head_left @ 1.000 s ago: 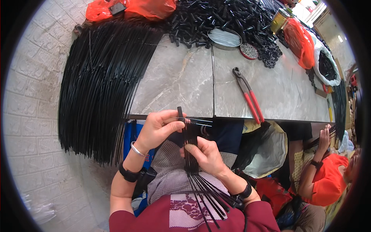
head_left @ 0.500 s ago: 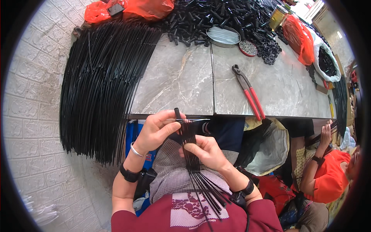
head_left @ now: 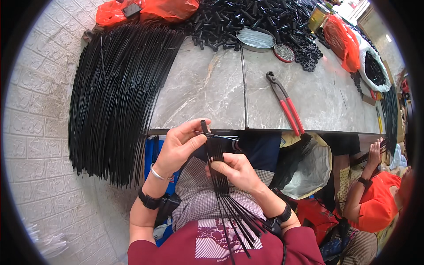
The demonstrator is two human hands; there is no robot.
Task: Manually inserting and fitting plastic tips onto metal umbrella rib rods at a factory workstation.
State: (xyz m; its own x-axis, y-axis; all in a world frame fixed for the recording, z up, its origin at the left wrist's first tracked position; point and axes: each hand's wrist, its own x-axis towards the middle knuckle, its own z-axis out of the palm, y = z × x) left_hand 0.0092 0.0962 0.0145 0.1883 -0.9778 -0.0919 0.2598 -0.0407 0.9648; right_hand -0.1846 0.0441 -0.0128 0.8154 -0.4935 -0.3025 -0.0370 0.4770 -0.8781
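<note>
Your left hand (head_left: 179, 143) pinches a thin wire (head_left: 216, 136) that looks like shiny metal. Your right hand (head_left: 234, 170) grips a bunch of black rods (head_left: 221, 176); they look smooth and a bit shiny, like plastic or coated wire. The big fan of black rods (head_left: 110, 97) looks the same. The table (head_left: 203, 88) is smooth grey stone with a soft shine. The pliers (head_left: 285, 104) have dull dark metal jaws and glossy red plastic grips. The black tubes (head_left: 247, 17) look like matt plastic. The orange bags (head_left: 150, 6) are thin, crinkly, shiny plastic. The dish (head_left: 256, 39) is shiny metal. Your apron (head_left: 198, 190) is soft checked cloth. The wall (head_left: 35, 132) looks rough and bumpy.
</note>
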